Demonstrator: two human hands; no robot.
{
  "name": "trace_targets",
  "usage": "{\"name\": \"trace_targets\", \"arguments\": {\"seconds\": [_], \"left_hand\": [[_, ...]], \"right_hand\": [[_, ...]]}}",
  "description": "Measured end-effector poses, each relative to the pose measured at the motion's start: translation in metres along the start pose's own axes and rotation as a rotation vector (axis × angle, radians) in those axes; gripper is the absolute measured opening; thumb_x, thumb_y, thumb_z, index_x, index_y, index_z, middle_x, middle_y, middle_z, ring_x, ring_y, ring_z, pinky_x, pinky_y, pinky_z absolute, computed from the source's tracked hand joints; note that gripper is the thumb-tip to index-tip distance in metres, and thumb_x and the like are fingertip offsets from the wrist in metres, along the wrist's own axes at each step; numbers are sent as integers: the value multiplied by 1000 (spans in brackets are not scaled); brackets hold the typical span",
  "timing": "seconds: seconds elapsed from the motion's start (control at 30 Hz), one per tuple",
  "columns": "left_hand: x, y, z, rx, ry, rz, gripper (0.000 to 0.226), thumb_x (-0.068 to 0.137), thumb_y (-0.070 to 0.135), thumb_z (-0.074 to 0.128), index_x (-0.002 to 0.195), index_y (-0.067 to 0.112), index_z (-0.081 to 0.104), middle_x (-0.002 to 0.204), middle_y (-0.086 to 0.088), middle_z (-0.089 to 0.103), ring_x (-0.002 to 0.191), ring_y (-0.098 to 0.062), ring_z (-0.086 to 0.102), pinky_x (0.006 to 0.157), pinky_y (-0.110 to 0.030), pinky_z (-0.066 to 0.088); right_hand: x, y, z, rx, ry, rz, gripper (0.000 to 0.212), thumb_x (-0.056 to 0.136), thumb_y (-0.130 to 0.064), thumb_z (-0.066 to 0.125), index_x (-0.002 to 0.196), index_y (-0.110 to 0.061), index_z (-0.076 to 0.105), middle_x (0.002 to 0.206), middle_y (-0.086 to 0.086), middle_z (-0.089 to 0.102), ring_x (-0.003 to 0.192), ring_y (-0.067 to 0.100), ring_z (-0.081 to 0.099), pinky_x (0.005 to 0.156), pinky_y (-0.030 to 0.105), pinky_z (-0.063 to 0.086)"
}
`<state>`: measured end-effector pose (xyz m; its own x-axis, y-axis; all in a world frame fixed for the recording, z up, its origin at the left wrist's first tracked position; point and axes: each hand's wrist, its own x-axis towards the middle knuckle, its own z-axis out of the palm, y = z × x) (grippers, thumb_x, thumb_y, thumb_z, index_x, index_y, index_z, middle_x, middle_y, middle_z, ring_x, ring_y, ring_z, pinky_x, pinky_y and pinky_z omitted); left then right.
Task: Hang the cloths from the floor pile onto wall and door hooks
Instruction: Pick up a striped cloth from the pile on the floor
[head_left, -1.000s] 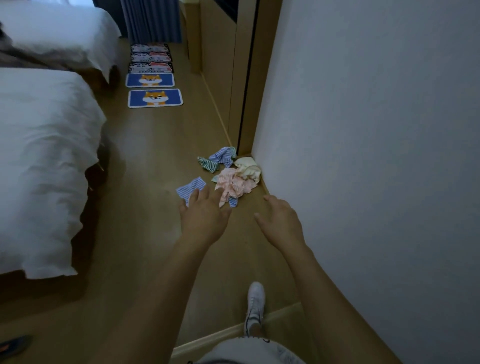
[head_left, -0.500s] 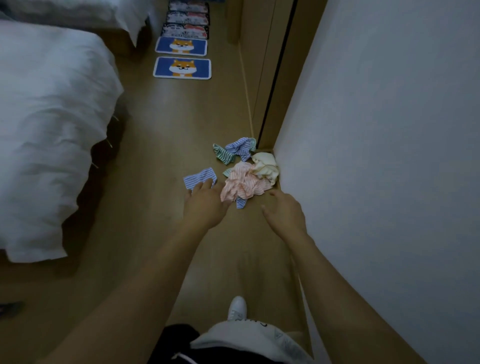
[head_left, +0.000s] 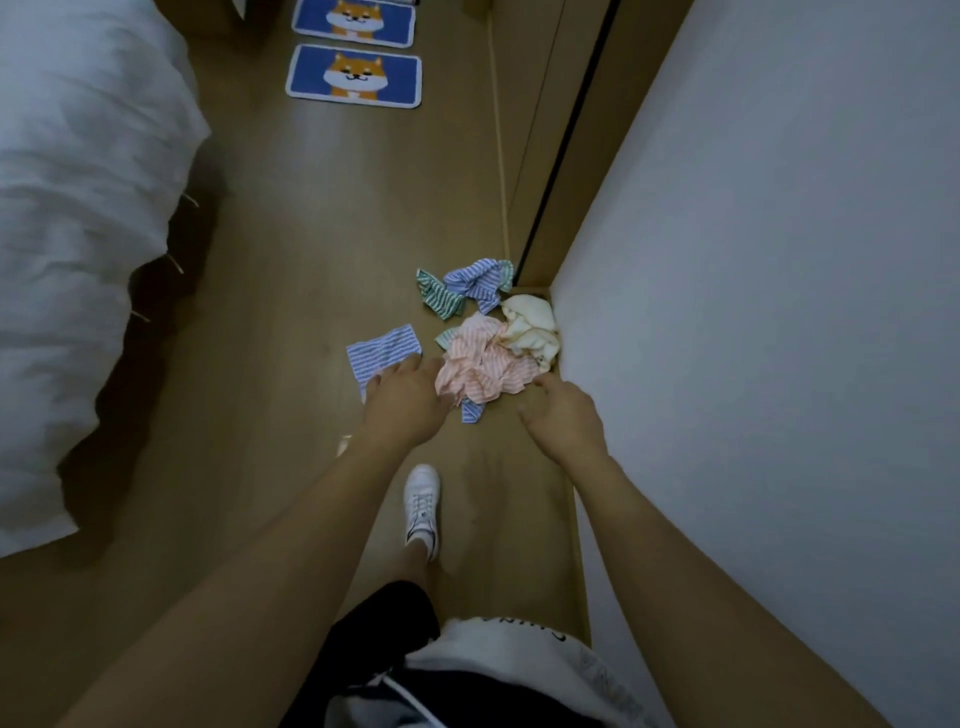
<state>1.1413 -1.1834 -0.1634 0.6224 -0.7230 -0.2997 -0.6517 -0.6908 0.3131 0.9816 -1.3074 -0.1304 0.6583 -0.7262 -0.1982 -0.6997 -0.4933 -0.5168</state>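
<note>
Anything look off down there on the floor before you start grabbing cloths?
Only the expected mess: crumpled cloths, pink striped cloth on top, heaped against the wall. One blue striped cloth lies flat apart from the heap. Nothing spilled or damaged.

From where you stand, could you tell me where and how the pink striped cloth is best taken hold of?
Pinch a raised fold at the crumpled middle of the pink striped cloth, coming straight down. It lies bunched with ridges standing up, the wall close on its right, and the left hand already beside it.

Pink-striped cloth (head_left: 480, 366), blue-striped cloth (head_left: 382, 353), seemingly cream cloth (head_left: 530, 325), white wall (head_left: 779, 312).
</note>
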Motion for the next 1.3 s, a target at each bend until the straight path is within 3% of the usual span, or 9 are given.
{"name": "trace_targets", "arguments": {"seconds": [0.13, 0.27, 0.5, 0.6, 0.8, 0.9, 1.03, 1.13, 1.3], "left_hand": [[67, 0, -2, -27, -37, 23, 61, 92, 46, 53, 146, 23, 36, 150, -9, 37, 132, -34, 41, 104, -46, 35], [124, -6, -4, -19, -83, 41, 61, 92, 41, 54, 147, 22, 35, 150, -11, 36, 130, -36, 42, 102, -46, 36], [207, -19, 21, 20, -177, 40, 61, 91, 39, 57, 146, 22, 36, 146, -12, 39, 126, -38, 46, 99, -48, 38], [234, -23, 46, 19, -211, 24, 62, 91, 39, 58, 146, 23, 35, 146, -12, 40, 125, -38, 46, 99, -48, 38], [286, -36, 119, -10, -249, -14, 60, 92, 37, 58, 145, 21, 37, 143, -13, 43, 125, -37, 47, 101, -49, 35], [309, -44, 151, 15, -238, -14, 56, 91, 34, 59, 141, 17, 40, 138, -16, 47, 121, -39, 50, 98, -50, 39], [348, -56, 221, -9, -227, 1, 53, 89, 29, 63, 136, 13, 46, 129, -19, 51, 113, -42, 53, 90, -47, 45], [381, -67, 273, -42, -190, 12, 51, 87, 28, 66, 133, 13, 50, 121, -19, 55, 108, -40, 56, 85, -45, 47], [428, -83, 354, -51, -183, 20, 51, 86, 28, 67, 132, 14, 51, 120, -18, 55, 105, -40, 56, 86, -47, 48]], "right_hand": [[64, 1, 6, -12, -45, 91, 32, 87, -29, 60, 115, -14, 61, 116, 10, 64, 106, 29, 58, 78, 30, 44], [121, 3, 17, -39, -75, 133, 34, 87, -28, 61, 117, -11, 61, 117, 14, 63, 107, 32, 57, 83, 35, 46], [188, 28, 43, -63, -194, 204, 35, 87, -23, 60, 121, -11, 59, 123, 11, 60, 111, 28, 56, 81, 27, 40], [215, 47, 62, -97, -254, 221, 40, 86, -24, 61, 124, -13, 57, 125, 11, 59, 114, 29, 55, 86, 29, 42], [270, 95, 120, -82, -312, 202, 42, 85, -23, 63, 125, -12, 57, 126, 10, 58, 113, 26, 54, 80, 21, 36], [292, 113, 148, -46, -292, 202, 34, 85, -24, 64, 116, -11, 60, 114, 10, 63, 100, 22, 57, 65, 16, 30], [330, 153, 205, 6, -320, 213, 28, 86, -26, 63, 106, -7, 61, 101, 10, 63, 80, 14, 50, 54, 25, 27], [356, 186, 250, -15, -364, 166, 23, 86, -22, 62, 100, -3, 60, 101, 14, 63, 91, 24, 58, 59, 23, 25], [396, 230, 317, -121, -422, 133, 46, 87, -28, 62, 127, -8, 53, 124, 15, 59, 112, 28, 56, 82, 31, 43]]}}
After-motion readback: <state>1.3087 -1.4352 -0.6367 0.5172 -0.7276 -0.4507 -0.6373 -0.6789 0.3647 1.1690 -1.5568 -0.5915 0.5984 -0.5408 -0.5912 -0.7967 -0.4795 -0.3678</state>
